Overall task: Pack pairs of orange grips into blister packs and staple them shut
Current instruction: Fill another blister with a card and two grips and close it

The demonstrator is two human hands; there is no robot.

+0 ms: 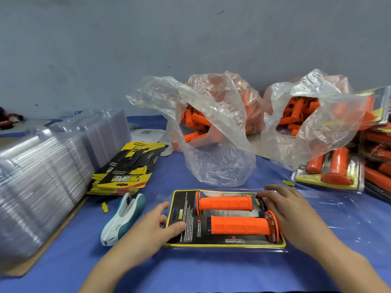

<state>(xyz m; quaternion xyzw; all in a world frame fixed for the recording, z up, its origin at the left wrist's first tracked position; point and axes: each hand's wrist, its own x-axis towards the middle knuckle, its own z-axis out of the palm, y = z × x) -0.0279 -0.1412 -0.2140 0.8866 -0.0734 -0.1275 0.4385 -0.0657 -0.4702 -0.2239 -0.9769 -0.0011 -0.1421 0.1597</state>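
Between the two hands sits the blister pack (183, 206), flat on the blue cloth (190, 271), with two orange grips (225, 203) lying side by side inside. Left hand (148, 229) is loose and spread, thumb resting on the pack's left edge, gripping nothing. Right hand (289, 212) lies flat over the pack's right end, fingers straight, touching down near the upper grip's tip. Just left of the left hand, a white-and-teal stapler (124, 216) lies untouched. Beyond both hands, two clear bags (211, 123) hold loose orange pieces.
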